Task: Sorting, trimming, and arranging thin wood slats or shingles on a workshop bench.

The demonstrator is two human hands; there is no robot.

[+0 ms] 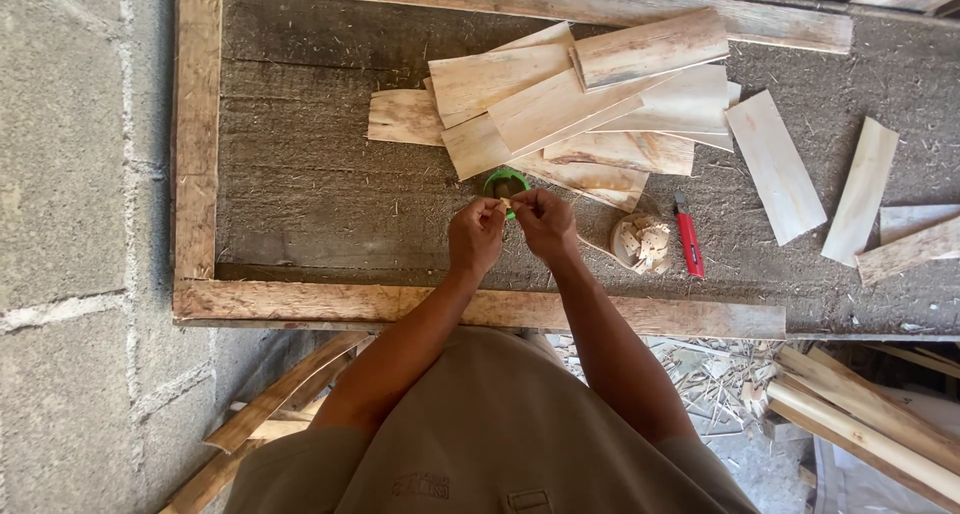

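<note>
Piece in hand: a small pale wooden chip (507, 205), pinched between both hands above the tabletop; too small to tell its shape.
Left hand (476, 236): fingers curled together, fingertips closed on the left end of the small pale wooden chip.
Right hand (545, 222): fingers bunched, thumb and forefinger clamped on the same chip from the right; the two hands nearly touch.
Just behind the hands: a small round green container (505, 183), partly hidden by the fingers.
Beside the right hand: a shallow round bowl of pale wood scraps (642, 244), and next to it a red utility knife (689, 238) lying flat.
Farther back: a loose overlapping pile of thin pale wood slats (580, 109); more single slats (775, 164) lie apart to the right.
Tabletop (300, 194): dark, rough, dusty board framed by raw wooden edging.
Room: grey concrete block wall (70, 174) on the left; wood offcuts and shavings (700, 374) on the floor below.
</note>
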